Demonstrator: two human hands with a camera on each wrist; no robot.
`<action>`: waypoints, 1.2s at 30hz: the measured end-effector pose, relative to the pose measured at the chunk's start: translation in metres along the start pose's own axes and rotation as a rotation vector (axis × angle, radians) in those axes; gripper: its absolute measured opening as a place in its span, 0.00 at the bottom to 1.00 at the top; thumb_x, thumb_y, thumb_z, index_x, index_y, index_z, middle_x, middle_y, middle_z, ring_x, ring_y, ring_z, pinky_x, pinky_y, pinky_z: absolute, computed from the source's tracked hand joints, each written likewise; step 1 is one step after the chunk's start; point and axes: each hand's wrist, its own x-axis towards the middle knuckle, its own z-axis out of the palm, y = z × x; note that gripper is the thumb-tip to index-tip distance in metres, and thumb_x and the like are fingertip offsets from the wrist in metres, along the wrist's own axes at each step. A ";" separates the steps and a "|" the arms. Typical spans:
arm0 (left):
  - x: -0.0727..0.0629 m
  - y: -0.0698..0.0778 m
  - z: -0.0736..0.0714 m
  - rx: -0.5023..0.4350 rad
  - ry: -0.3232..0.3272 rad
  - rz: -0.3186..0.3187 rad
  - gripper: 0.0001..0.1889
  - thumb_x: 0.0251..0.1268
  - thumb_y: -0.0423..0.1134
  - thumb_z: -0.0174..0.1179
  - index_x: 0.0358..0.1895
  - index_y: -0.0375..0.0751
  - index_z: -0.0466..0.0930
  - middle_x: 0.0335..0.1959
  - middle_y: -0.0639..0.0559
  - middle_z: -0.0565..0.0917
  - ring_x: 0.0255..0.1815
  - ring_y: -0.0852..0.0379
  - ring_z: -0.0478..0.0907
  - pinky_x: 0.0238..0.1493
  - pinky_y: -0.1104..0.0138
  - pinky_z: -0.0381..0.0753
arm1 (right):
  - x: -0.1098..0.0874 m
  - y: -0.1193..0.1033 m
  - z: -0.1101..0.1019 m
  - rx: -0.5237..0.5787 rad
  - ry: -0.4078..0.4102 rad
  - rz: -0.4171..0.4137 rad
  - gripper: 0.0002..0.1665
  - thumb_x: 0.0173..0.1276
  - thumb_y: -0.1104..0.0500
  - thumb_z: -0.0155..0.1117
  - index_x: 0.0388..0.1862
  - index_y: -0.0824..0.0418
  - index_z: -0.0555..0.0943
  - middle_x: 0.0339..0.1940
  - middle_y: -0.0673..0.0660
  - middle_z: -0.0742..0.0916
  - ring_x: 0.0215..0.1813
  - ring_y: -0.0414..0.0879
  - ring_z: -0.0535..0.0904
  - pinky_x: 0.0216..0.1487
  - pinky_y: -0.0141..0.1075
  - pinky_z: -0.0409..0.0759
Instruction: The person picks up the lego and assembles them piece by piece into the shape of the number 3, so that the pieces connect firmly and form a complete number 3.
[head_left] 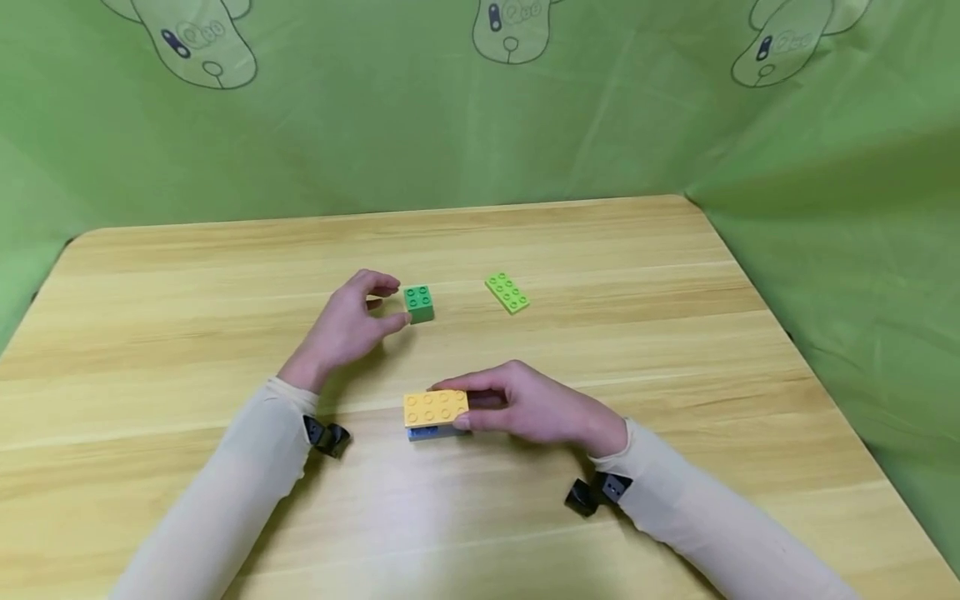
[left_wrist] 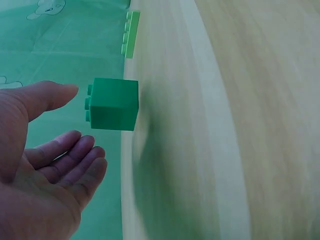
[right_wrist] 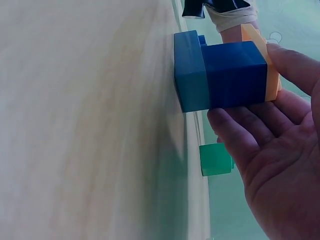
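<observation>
My right hand [head_left: 536, 404] grips a small stack of toy building bricks near the middle of the table. An orange-yellow studded plate [head_left: 435, 407] tops the stack; beneath it are a dark blue brick [right_wrist: 236, 75] and a greyer blue brick [right_wrist: 191, 72] at the bottom. The thumb lies at the yellow plate and the fingers at the far side. Farther back, my left hand [head_left: 351, 321] is beside a green square brick [head_left: 419, 305], thumb and fingers spread apart around its near left side. A narrow gap shows between thumb and green brick [left_wrist: 114, 104] in the left wrist view.
A lime-green studded plate [head_left: 507, 292] lies flat to the right of the green brick. The wooden table [head_left: 637, 333] has green cloth [head_left: 450, 133] hanging behind it and along its right side. Each sleeve carries a small black camera [head_left: 327, 437].
</observation>
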 end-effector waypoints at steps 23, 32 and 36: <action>0.025 0.002 0.001 0.077 -0.060 0.045 0.29 0.60 0.39 0.70 0.62 0.32 0.71 0.58 0.42 0.75 0.60 0.45 0.72 0.64 0.57 0.71 | 0.000 -0.001 0.001 0.002 0.008 0.007 0.27 0.69 0.60 0.67 0.66 0.59 0.76 0.58 0.50 0.83 0.57 0.43 0.80 0.56 0.37 0.79; 0.030 0.002 -0.001 0.112 -0.114 0.042 0.30 0.58 0.38 0.71 0.61 0.30 0.71 0.53 0.42 0.77 0.55 0.46 0.73 0.61 0.57 0.73 | 0.000 -0.001 0.001 0.010 0.007 0.028 0.27 0.68 0.61 0.67 0.66 0.59 0.76 0.58 0.50 0.83 0.57 0.42 0.80 0.57 0.37 0.78; 0.031 0.000 0.000 0.131 -0.130 0.048 0.28 0.59 0.38 0.71 0.60 0.32 0.72 0.51 0.43 0.77 0.53 0.47 0.73 0.59 0.57 0.73 | 0.001 0.000 0.001 0.016 0.007 0.025 0.27 0.68 0.61 0.67 0.66 0.59 0.76 0.59 0.50 0.83 0.57 0.42 0.79 0.57 0.37 0.78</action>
